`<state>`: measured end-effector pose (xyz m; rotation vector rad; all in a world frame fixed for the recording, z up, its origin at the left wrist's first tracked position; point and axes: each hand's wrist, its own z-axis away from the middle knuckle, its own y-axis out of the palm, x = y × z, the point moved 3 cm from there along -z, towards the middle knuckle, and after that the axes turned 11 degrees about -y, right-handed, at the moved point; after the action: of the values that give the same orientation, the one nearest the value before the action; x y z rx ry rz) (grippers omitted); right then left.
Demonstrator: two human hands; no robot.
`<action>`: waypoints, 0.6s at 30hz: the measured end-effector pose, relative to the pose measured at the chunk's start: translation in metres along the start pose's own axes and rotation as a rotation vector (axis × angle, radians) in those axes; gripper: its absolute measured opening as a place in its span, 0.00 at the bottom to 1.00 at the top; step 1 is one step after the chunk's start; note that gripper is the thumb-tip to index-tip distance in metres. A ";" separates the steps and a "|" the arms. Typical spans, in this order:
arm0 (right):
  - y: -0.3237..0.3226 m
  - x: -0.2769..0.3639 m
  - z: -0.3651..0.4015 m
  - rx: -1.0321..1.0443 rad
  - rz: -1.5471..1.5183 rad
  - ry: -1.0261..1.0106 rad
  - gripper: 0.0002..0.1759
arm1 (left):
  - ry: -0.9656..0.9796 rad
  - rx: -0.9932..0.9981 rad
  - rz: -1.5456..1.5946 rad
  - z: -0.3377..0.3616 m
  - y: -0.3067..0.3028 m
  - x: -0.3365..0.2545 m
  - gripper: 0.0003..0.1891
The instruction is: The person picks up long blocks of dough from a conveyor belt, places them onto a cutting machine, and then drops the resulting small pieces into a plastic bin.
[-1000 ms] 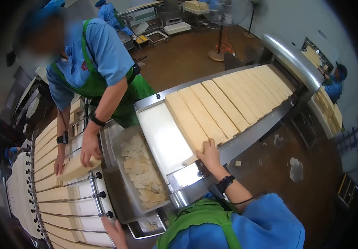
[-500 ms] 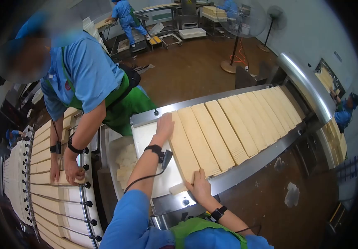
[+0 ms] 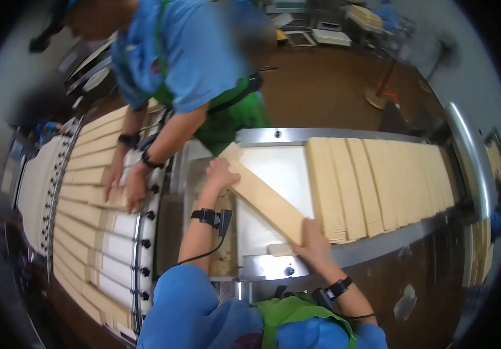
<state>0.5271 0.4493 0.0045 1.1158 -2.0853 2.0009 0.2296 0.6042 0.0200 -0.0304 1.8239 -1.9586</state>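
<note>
A long pale-yellow slab (image 3: pixel 270 202) lies slantwise between my hands, apart from the row of similar slabs (image 3: pixel 355 186) on its right. My left hand (image 3: pixel 221 174) grips its far left end, with the thumb over the top. Around the near right end, my right hand (image 3: pixel 314 244) is closed. Below the slab is the white conveyor surface (image 3: pixel 262 238). A small pale offcut (image 3: pixel 281 250) lies near my right hand, and another loose pale piece (image 3: pixel 232 152) sits just beyond my left hand.
A bin with pale scraps (image 3: pixel 221 256) stands left of the conveyor. Across it, a co-worker (image 3: pixel 186 64) handles slabs on a rack (image 3: pixel 87 209) with metal rods and black knobs. A metal roller cover (image 3: pixel 468 157) spans the conveyor's far right end. Fans stand behind.
The end slab has come away from the row and swung leftward in my hands, exposing white surface between it and the row. My view has turned left; the co-worker still bends over the rack.
</note>
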 end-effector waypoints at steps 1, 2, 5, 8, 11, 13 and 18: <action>0.000 -0.005 -0.004 0.119 -0.075 0.129 0.46 | -0.033 0.026 0.252 0.006 0.010 0.031 0.28; 0.002 -0.002 -0.009 0.159 -0.059 0.165 0.46 | -0.097 0.091 0.512 0.018 0.027 0.059 0.28; 0.010 0.004 -0.024 0.204 0.009 0.174 0.47 | -0.095 -0.093 0.969 0.058 0.054 0.087 0.23; 0.026 0.026 -0.041 0.102 0.066 -0.035 0.47 | -0.141 -0.253 1.290 0.100 0.033 0.117 0.21; 0.018 0.095 -0.060 -0.042 0.054 -0.255 0.47 | -0.285 -0.665 1.041 0.162 -0.037 0.164 0.18; 0.022 0.151 -0.060 0.051 -0.101 -0.386 0.46 | -0.354 -0.885 0.875 0.198 -0.050 0.233 0.17; 0.073 0.279 -0.043 0.386 -0.570 -0.536 0.29 | -0.635 -0.991 0.978 0.310 -0.130 0.379 0.13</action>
<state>0.2650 0.3528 0.0875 2.2104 -1.2790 1.9769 -0.0500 0.1848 0.0704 -0.0505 1.6616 -0.2506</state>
